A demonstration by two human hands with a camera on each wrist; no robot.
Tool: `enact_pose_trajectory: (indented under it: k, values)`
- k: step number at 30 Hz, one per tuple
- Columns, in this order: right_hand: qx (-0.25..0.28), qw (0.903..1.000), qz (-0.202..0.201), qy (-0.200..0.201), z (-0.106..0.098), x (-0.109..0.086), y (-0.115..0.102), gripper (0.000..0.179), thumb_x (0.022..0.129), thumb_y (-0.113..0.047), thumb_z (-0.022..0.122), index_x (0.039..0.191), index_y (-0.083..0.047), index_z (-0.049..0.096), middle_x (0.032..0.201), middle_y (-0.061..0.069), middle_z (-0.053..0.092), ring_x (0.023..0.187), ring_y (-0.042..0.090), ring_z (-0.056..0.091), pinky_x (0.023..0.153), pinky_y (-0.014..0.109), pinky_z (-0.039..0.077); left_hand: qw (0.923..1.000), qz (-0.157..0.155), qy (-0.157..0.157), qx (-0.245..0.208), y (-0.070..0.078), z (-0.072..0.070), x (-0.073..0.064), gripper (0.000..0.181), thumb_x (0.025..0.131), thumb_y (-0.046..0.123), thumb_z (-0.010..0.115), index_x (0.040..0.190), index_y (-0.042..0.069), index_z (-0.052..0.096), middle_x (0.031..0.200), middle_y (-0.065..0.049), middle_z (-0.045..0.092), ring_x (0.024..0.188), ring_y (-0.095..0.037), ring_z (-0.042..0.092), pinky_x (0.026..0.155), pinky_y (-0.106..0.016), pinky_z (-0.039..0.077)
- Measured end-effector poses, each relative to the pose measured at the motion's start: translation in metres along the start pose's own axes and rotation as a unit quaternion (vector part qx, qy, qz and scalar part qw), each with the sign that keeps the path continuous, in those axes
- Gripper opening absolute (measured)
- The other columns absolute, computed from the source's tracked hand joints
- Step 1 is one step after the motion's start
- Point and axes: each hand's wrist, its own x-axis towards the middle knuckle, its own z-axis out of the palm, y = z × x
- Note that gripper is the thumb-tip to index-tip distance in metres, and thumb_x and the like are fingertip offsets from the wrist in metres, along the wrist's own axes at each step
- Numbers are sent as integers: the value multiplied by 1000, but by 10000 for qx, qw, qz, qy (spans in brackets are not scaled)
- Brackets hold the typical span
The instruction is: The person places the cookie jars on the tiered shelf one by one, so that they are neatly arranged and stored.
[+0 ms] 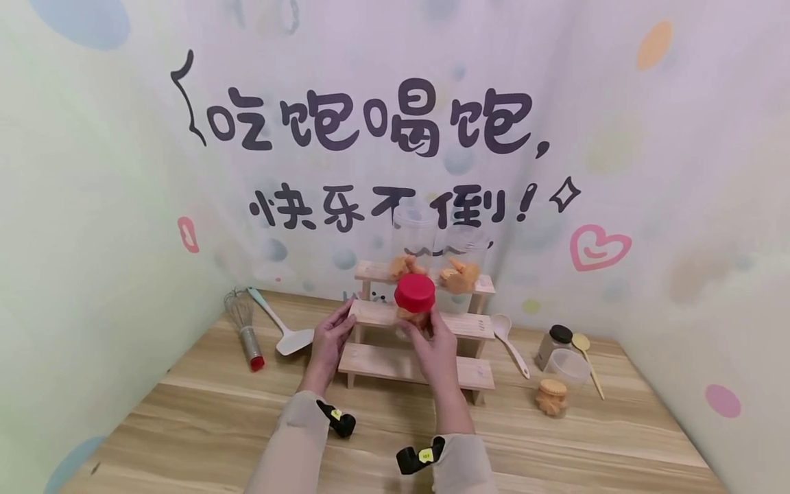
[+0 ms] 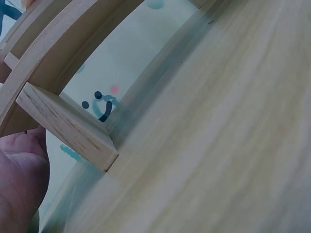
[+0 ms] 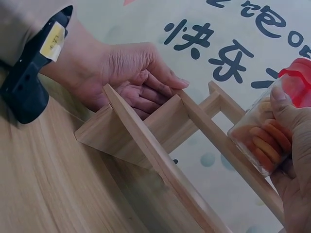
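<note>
A three-step wooden shelf stand (image 1: pixel 382 363) is on the table. My left hand (image 1: pixel 329 346) grips its left end at the middle step, thumb on the edge and fingers curled under, as the right wrist view shows. In the left wrist view, part of the left hand (image 2: pixel 22 179) lies beside a shelf leg (image 2: pixel 68 126). My right hand (image 1: pixel 437 353) holds a clear jar with a red lid (image 1: pixel 415 293) and orange-brown cookies inside. The jar (image 3: pixel 262 141) is at the middle step; whether it touches the board cannot be told. Two clear containers of cookies (image 1: pixel 404 266) (image 1: pixel 459 276) stand on the top step.
Left of the stand lie a whisk (image 1: pixel 245 329) and a white spatula (image 1: pixel 293 341). To the right are a white slotted spoon (image 1: pixel 512 346), a black-lidded jar (image 1: pixel 555 343), a clear cup (image 1: pixel 569 367), a yellow spoon (image 1: pixel 589 363) and stacked cookies (image 1: pixel 552 396). A printed cloth (image 1: pixel 370 62) hangs behind.
</note>
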Motion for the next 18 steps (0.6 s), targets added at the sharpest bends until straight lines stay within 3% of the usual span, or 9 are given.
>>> enact_pose_trajectory:
  k: [6,18]
  values:
    - [-2,9999,122,15,-1,-2,2,69,88,-30,79,148,-12,52,136,9,63,123,21,60,102,35,50,10000,-15,-31,-62,1,0,-2,50,94,0,66,142,-4,52,148,-13,50,134,-13,50,103,-22,45]
    - [69,9997,120,-184,-5,0,3,73,90,-28,77,151,-7,45,145,13,55,127,24,57,103,36,48,9999,-110,53,116,3,1,-2,48,94,4,67,141,-1,55,148,-11,52,132,-13,52,105,-24,45]
